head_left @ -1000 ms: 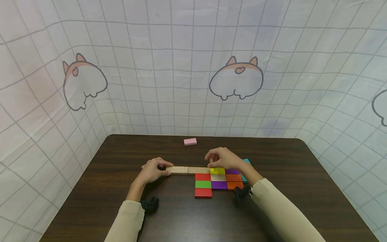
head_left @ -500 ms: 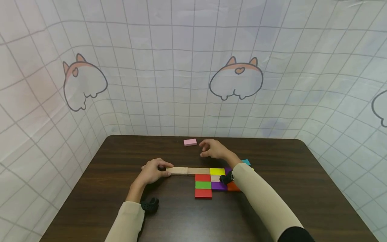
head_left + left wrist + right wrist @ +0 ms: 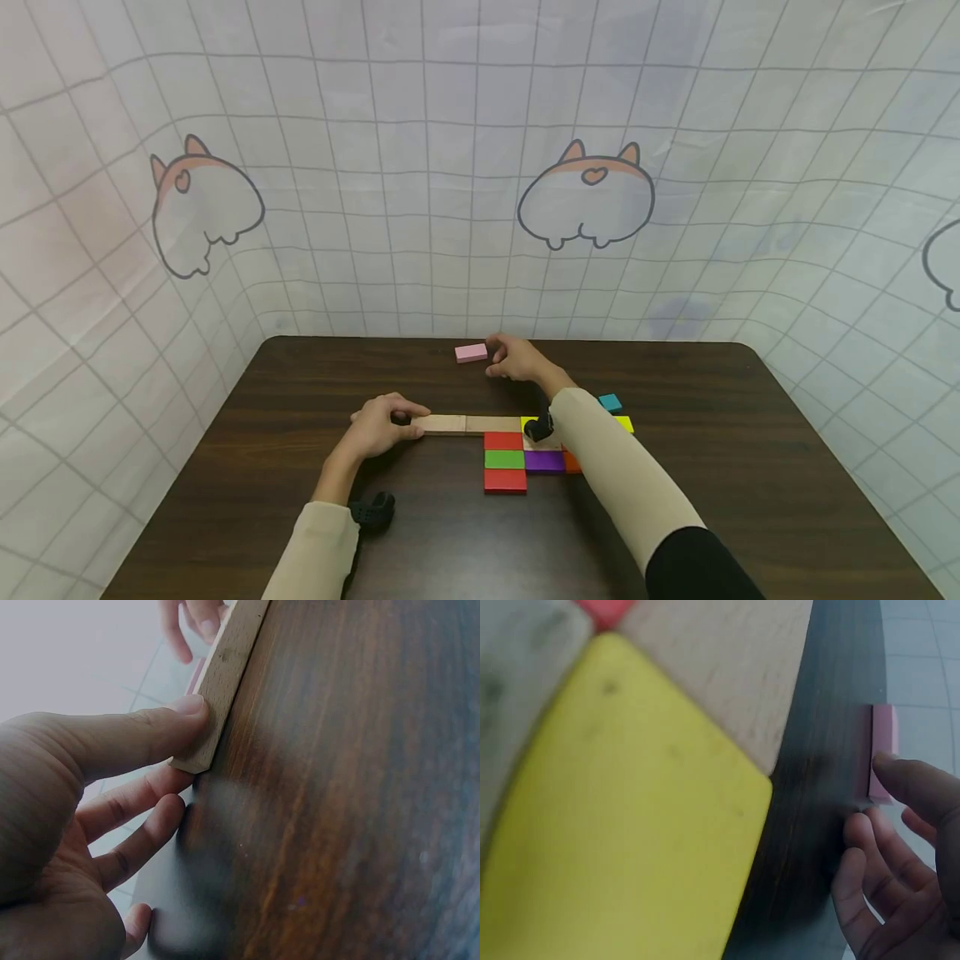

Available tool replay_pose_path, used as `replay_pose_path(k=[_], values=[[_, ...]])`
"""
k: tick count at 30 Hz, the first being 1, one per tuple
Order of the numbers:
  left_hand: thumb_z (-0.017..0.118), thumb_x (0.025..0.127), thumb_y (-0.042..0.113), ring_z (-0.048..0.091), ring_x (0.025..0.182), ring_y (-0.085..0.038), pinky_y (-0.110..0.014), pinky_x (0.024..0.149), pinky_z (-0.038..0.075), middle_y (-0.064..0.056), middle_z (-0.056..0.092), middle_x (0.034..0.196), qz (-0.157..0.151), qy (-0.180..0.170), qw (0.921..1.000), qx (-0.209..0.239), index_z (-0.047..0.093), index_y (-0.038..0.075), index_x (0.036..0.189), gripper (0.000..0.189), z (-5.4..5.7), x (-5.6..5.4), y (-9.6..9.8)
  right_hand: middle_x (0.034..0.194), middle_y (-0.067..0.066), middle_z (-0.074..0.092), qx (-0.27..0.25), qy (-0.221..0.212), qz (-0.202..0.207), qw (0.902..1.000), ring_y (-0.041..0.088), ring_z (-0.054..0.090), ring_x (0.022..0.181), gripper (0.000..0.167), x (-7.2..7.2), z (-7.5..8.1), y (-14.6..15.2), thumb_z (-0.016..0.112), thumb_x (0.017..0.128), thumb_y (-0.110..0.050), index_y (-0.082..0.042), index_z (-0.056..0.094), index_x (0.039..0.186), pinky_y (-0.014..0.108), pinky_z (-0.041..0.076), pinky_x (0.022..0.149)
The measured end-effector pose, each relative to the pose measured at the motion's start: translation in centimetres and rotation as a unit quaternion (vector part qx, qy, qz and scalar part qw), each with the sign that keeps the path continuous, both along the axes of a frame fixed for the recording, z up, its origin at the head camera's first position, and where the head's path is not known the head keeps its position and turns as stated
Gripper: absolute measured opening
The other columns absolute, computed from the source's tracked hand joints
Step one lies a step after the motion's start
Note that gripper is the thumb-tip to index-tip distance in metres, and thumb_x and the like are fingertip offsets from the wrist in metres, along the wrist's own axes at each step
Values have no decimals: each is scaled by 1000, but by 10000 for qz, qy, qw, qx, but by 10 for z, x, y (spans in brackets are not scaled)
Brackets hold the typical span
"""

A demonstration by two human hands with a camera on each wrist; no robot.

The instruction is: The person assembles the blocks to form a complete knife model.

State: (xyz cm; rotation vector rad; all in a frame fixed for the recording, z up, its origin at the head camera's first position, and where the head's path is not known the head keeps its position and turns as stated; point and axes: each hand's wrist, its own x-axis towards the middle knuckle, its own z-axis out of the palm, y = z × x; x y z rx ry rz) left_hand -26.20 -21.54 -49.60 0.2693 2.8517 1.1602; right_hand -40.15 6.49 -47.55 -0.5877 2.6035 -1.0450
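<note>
My left hand (image 3: 381, 423) holds the left end of a plain wooden block (image 3: 439, 424), thumb on its near side and a finger around its end in the left wrist view. A second plain wooden block (image 3: 492, 424) adjoins it to the right. Toward the table's far edge, a pink block (image 3: 471, 353) lies just left of my right hand (image 3: 516, 357). That hand's thumb and fingers are spread, with nothing between them. In the right wrist view the thumb tip overlaps the pink block (image 3: 883, 750); contact cannot be told.
Flat coloured blocks lie joined right of the wooden pair: red (image 3: 503, 441), green (image 3: 504, 459), purple (image 3: 543, 462) and others. My right sleeve hides several. A teal block (image 3: 610, 403) shows beyond the sleeve. The dark table (image 3: 420, 533) backs onto a gridded cloth (image 3: 480, 275).
My right hand has left the yellow block and moved away from me and slightly left, up beside the pink block. My left hand has stayed at the wooden block's end.
</note>
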Motion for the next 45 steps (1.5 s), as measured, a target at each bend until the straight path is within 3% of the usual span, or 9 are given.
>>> replay_pose_path(k=[12, 17, 22, 32, 40, 45], values=[[84, 85, 22, 55, 96, -19, -52, 90, 22, 4, 68, 100, 9, 39, 10000, 10, 81, 25, 110, 25, 0, 3, 0, 89, 7, 62, 392, 303, 352, 9982, 14, 55, 72, 58, -12, -4, -13, 72, 94, -7, -11, 53, 149, 25, 44, 64], [83, 85, 22, 55, 96, -19, -54, 90, 22, 4, 68, 99, -18, 56, 10000, 24, 81, 24, 110, 26, 0, 4, 0, 97, 9, 67, 700, 336, 129, 9969, 14, 57, 72, 46, -13, -2, -16, 70, 97, -12, -15, 60, 142, 25, 45, 62], [83, 85, 21, 55, 95, -20, -57, 92, 21, 3, 68, 99, -48, 45, 10000, 61, 81, 23, 111, 26, 1, 5, 0, 101, 9, 68, 759, 291, -127, 9966, 14, 59, 69, 34, -9, 0, -16, 68, 97, -12, -16, 65, 131, 25, 45, 60], [83, 85, 21, 55, 95, -20, -57, 94, 20, 2, 69, 99, -37, 36, 9999, 116, 81, 22, 111, 26, 2, 3, 1, 78, 6, 63, 612, -65, 68, 9981, 13, 59, 61, 30, -2, 7, -3, 73, 90, 0, -9, 68, 119, 22, 45, 53], [83, 86, 20, 53, 93, -20, -57, 93, 19, 1, 68, 98, -27, -1, 9999, 128, 81, 21, 111, 25, 1, 3, 1, 89, 6, 69, 858, 62, 445, 9953, 18, 66, 69, 29, 11, 14, 7, 73, 93, -6, -13, 68, 121, 25, 49, 59], [84, 85, 20, 53, 93, -21, -55, 91, 20, 2, 67, 97, -17, 29, 10000, 61, 81, 23, 110, 25, 1, 3, 1, 90, 9, 69, 727, 276, 579, 9953, 20, 65, 71, 29, 22, 18, 14, 72, 94, -7, -14, 67, 122, 27, 48, 63]])
